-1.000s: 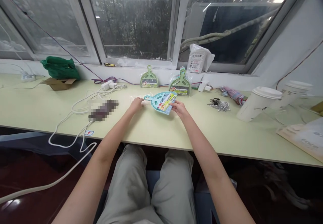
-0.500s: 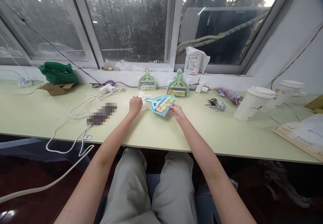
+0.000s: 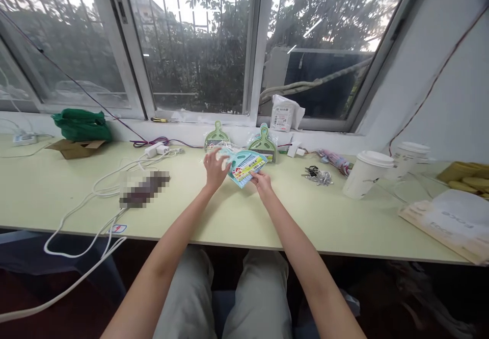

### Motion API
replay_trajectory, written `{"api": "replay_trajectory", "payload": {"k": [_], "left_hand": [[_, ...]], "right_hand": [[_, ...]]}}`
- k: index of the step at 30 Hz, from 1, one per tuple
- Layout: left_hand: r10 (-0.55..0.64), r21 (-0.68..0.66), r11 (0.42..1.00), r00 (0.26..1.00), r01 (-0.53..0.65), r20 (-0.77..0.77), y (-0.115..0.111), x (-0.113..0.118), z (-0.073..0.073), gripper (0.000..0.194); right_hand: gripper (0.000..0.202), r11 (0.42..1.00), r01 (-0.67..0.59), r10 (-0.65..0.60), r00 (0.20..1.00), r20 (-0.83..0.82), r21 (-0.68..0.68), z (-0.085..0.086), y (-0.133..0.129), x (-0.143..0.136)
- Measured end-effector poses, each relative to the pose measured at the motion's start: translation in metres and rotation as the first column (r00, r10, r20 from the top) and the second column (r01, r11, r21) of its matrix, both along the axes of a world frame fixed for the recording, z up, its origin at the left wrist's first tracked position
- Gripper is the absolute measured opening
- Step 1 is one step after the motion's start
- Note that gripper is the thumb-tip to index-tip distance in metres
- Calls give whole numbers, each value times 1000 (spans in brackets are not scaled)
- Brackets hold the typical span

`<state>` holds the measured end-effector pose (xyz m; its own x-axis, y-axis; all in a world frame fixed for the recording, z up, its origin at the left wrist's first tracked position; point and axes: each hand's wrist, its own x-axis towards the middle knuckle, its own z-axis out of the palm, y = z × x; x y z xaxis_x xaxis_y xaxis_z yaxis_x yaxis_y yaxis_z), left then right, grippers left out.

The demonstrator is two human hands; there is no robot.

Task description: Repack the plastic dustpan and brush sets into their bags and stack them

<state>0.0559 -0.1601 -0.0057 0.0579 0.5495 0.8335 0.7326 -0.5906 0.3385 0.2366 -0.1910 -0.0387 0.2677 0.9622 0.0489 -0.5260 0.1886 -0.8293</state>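
My right hand [image 3: 263, 183] pinches the lower right edge of a light-blue dustpan [image 3: 234, 175], tilted above the table. A blue-bristled brush and a yellow printed label card [image 3: 252, 164] lie against its face. Beside the handle end, my left hand [image 3: 216, 171] has its fingers apart and curved; whether a fingertip touches the dustpan I cannot tell. Against the wall behind stand a wrapped green dustpan set [image 3: 217, 134] and, to its right, more wrapped green dustpans [image 3: 263, 142], partly hidden by the blue one.
White cables [image 3: 103, 188] and a pixelated dark object [image 3: 145, 188] lie on the left of the table [image 3: 305, 216]. A green bag [image 3: 82, 124] sits over a cardboard box [image 3: 78, 148]. On the right are keys [image 3: 319, 176], white lidded cups [image 3: 367, 176] and a paper bag [image 3: 446, 222].
My left hand has opened from a closed shape and moved right to the dustpan's handle. The dustpan stays in my right hand, slightly turned. The view has tilted up.
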Motion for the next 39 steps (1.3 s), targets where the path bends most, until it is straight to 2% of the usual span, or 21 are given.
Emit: {"api": "replay_trajectory", "payload": {"k": [1,2,3,4,5,6,7,8,9,10,11,14,17,19,21,25,27,32,33,35,39], "left_hand": [[54,-8,999,982,-54,180,0,0,0,41],[115,-45,993,921,-106,371,0,0,-1,58],[172,-119,985,819,-127,547,0,0,-2,70],[214,-215,973,697,-87,684,2,-1,-4,75],[236,-312,949,584,31,776,4,-2,-6,74],[235,-386,896,501,221,833,7,-4,-8,68],[205,-414,797,448,440,870,9,-5,-9,60],[142,-396,664,412,635,900,11,-6,-11,52],[59,-350,529,378,773,924,13,-7,-13,46],[-23,-300,426,342,854,939,14,-8,-14,43],[-89,-260,365,312,894,946,14,-8,-15,42],[-178,-241,291,300,926,937,8,-4,-19,43],[-207,-296,184,332,937,920,-3,4,-23,41],[-235,-297,138,323,945,917,-8,10,-25,44],[-252,-283,140,310,949,917,-10,15,-25,46],[-273,-250,202,300,947,914,-11,20,-24,47],[-295,-246,199,298,949,908,-14,21,-25,48],[-279,-326,68,331,943,901,-22,23,-26,49],[-283,-322,60,325,945,902,-22,23,-25,49],[-291,-290,111,311,950,905,-22,26,-25,51],[-221,-284,373,382,883,897,-20,33,-30,62]], "right_hand": [[18,1000,3,-3,1000,1,18,1,0,1],[19,999,9,-9,1000,1,35,1,-1,1],[19,999,19,-19,1000,-2,50,2,-2,1],[20,998,30,-30,1000,-6,64,2,-2,1],[20,996,38,-37,999,-11,79,2,-3,1],[21,995,42,-41,999,-15,90,3,-4,1],[21,994,42,-41,999,-16,97,3,-5,1],[22,994,37,-36,999,-12,99,4,-6,1],[22,995,24,-24,1000,0,98,4,-6,0],[21,996,4,-6,1000,19,94,4,-7,0],[21,996,-17,13,999,41,89,5,-7,-1],[21,996,-40,31,994,101,86,5,-8,-4],[24,994,37,-47,994,101,101,6,-10,-8],[26,989,92,-102,991,81,119,6,-11,-10],[27,986,113,-122,990,71,127,7,-12,-10],[26,991,88,-95,994,62,105,8,-12,-10],[25,990,91,-97,994,49,107,7,-11,-10],[29,976,166,-174,983,49,141,7,-10,-8],[30,973,179,-188,981,48,147,8,-10,-8],[30,972,180,-189,981,45,149,9,-10,-8],[26,988,107,-114,992,59,108,9,-9,-10]]}}
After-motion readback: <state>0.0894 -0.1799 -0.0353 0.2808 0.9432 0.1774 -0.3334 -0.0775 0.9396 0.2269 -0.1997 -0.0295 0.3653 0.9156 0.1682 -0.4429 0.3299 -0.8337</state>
